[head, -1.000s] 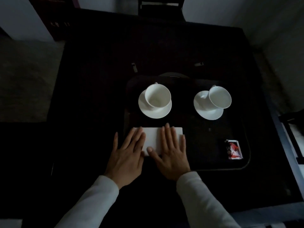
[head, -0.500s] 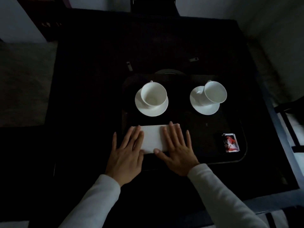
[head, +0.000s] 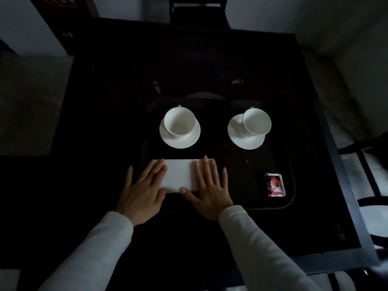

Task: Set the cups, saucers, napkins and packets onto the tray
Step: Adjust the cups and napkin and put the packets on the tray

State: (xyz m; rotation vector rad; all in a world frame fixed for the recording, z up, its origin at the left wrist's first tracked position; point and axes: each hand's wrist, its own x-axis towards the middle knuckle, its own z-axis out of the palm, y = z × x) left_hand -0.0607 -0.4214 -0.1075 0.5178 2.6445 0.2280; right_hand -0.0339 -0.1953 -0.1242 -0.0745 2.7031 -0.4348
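A dark tray (head: 290, 198) lies on the black table. On it stand two white cups on white saucers: the left cup (head: 179, 121) on its saucer (head: 180, 141), the right cup (head: 257, 121) on its saucer (head: 241, 139). A folded white napkin (head: 180, 175) lies at the tray's near left. My left hand (head: 144, 190) rests flat on its left end and my right hand (head: 210, 190) flat on its right end, fingers spread. A red and white packet (head: 275, 185) lies at the tray's near right corner.
A dark plate rim (head: 204, 95) shows behind the tray. Two small pale objects lie farther back, one at the left (head: 155, 87) and one at the right (head: 237, 81). A chair (head: 197, 9) stands at the far side, another chair (head: 369, 185) at the right.
Both hands stay flat on the napkin and spread slightly apart along it. The camera view shifts a little; cups and packet stay where they are.
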